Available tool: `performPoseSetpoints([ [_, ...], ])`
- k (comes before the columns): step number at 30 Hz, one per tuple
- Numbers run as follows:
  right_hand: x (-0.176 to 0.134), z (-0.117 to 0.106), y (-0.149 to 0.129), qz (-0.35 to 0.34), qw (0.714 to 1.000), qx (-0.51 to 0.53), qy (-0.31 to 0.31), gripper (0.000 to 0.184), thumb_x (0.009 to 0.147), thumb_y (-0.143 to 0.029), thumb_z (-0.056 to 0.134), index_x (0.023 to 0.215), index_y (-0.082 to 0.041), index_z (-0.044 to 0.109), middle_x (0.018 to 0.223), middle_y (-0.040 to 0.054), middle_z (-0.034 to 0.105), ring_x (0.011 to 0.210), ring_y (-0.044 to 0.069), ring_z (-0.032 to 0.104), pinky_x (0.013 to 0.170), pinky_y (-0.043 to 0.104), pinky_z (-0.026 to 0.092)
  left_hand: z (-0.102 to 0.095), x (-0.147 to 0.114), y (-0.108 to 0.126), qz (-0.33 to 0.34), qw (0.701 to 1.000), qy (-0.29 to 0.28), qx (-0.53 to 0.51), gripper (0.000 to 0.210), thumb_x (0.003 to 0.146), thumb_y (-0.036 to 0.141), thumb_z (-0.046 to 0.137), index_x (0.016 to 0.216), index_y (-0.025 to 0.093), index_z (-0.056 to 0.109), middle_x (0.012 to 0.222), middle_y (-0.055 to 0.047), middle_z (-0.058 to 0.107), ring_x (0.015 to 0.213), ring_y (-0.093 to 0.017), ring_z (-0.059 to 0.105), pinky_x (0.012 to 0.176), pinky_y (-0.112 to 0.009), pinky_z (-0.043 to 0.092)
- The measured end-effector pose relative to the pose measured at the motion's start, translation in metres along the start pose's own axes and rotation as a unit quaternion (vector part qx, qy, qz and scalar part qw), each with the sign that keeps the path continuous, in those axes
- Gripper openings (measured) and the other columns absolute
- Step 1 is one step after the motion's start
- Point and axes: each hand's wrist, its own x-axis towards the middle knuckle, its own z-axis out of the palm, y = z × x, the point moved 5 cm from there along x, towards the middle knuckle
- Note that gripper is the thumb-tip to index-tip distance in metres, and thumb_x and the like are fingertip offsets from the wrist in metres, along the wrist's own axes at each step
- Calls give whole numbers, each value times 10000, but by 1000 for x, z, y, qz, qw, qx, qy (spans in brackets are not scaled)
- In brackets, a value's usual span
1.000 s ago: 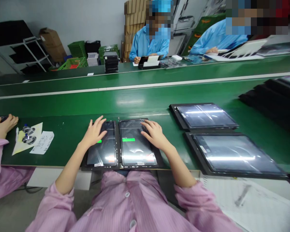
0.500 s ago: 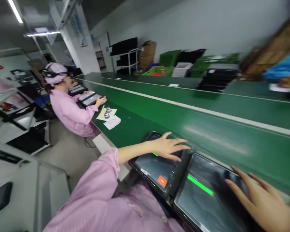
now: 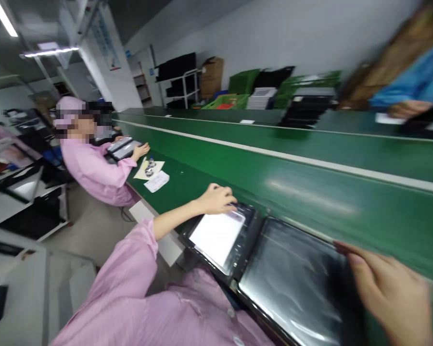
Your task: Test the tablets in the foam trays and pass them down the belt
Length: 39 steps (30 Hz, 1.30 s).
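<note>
Left hand [image 3: 216,198] curls loosely over the far edge of the lit tablet [image 3: 216,240], and right hand [image 3: 389,283] lies loosely extended at the dark tablet [image 3: 292,278], any grip undeterminable, both side by side on the green bench [image 3: 310,202], handling apparently unfinished, paper slip [image 3: 157,181] illegible, no brand readable.

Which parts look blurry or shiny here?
In the head view, the right hand is blurred; pale reflections cross the right tablet; the left tablet shines white; a soft bright streak lies on the green table; the brown stack at upper right looks smeared.
</note>
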Motion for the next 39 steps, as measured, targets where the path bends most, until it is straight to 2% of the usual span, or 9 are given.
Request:
performPoseSetpoints([
  [3, 2, -6, -17, 62, 997, -17, -50, 432, 970, -453, 343, 931, -272, 733, 906, 113, 757, 896, 298, 676, 803, 471, 479, -3, -3, -10, -30, 999, 29, -24, 348, 1035, 438, 452, 1122, 239, 723, 1104, -71, 617, 1104, -241, 573, 1035, -479, 312],
  [5, 3, -7, -26, 110, 992, -28, -62, 473, 984, -430, 297, 954, -255, 736, 1001, 105, 752, 1000, 296, 651, 936, 495, 426, -2, -4, -18, -34, 998, 41, -43, 404, 1052, 432, 382, 1116, 245, 734, 1088, -68, 597, 1089, -239, 567, 1033, -482, 313],
  [7, 4, -7, -33, 131, 989, -15, -60, 489, 999, -423, 283, 959, -253, 740, 1028, 98, 745, 1030, 286, 627, 960, 488, 398, 1, -2, -23, -24, 996, 48, -73, 511, 1066, 459, 282, 1121, 251, 745, 1078, -69, 581, 1082, -238, 560, 1033, -477, 321],
  [14, 0, -6, -38, 145, 988, 19, -58, 488, 1041, -368, 303, 984, -256, 774, 1051, 80, 716, 1063, 263, 582, 1003, 478, 344, 10, 12, -14, 76, 991, 23, -104, 789, 998, 684, 75, 1120, 337, 773, 1197, -78, 584, 1147, -268, 538, 1099, -526, 274],
  [19, -1, -2, -39, 144, 986, 1, -84, 463, 1035, -311, 342, 955, -267, 796, 1097, 80, 691, 1103, 254, 556, 1030, 469, 325, -2, 33, -16, 58, 988, 39, -135, 863, 979, 679, -34, 1349, 272, 631, 1395, -88, 579, 1316, -269, 487, 1149, -485, 290],
  [23, -1, 2, -44, 131, 985, -33, -106, 407, 1007, -283, 413, 923, -268, 811, 1216, 92, 653, 1174, 276, 522, 1052, 499, 301, 5, 57, -1, 79, 979, -72, -176, 727, 1032, 601, 61, 1439, 236, 540, 1433, -69, 591, 1327, -242, 514, 1134, -416, 359],
  [27, -1, -4, -39, 158, 985, -27, -59, 422, 1018, -297, 387, 972, -268, 806, 1240, 94, 636, 1195, 283, 518, 1053, 492, 328, 13, 77, 17, 73, 967, -180, -163, 579, 1050, 450, 169, 1306, 259, 653, 1353, -11, 648, 1225, -216, 594, 1048, -330, 442],
  [32, -3, -15, -27, 210, 977, 33, 26, 488, 1042, -339, 313, 1003, -211, 783, 1097, 110, 663, 1078, 268, 583, 977, 424, 427, 8, 90, 25, 105, 967, -208, -103, 491, 1005, 322, 253, 1133, 226, 718, 1220, -15, 711, 1127, -207, 635, 993, -292, 458],
  [39, -3, -12, -24, 228, 972, 49, 28, 464, 1043, -340, 319, 993, -212, 762, 1037, 100, 678, 1035, 267, 587, 970, 418, 435, 14, 113, 33, 139, 955, -241, -100, 456, 993, 348, 244, 897, 220, 671, 1015, -28, 706, 953, -201, 633, 873, -284, 459],
])
